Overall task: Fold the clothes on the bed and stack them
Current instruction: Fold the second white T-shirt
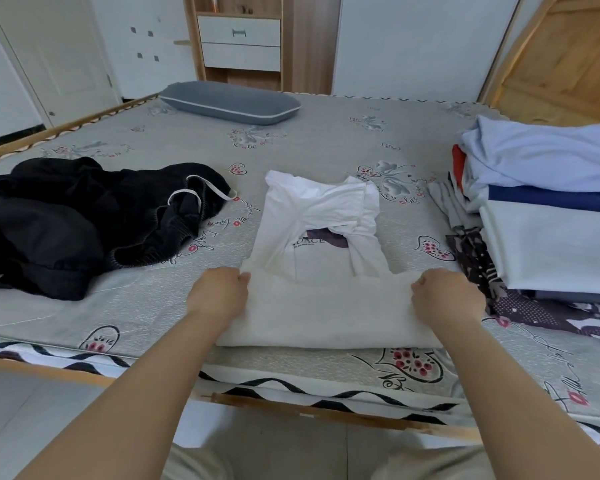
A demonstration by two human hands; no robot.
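A white T-shirt (321, 244) with a dark print lies flat on the bed (319, 143) in front of me, its sleeves folded inward and its near end doubled over. My left hand (219, 294) pinches the left corner of that folded near edge. My right hand (445, 297) pinches the right corner. A heap of unfolded black clothes (84, 220) with a white drawstring lies to the left. At the right stands a stack of folded clothes (548, 216) in light blue, navy, white and red.
A grey pillow (231, 102) lies at the far side of the bed. A dark patterned cloth (520, 299) sits under the stack at right. The bed's wooden front rail (309, 408) runs below my arms. Drawers and doors stand beyond the bed.
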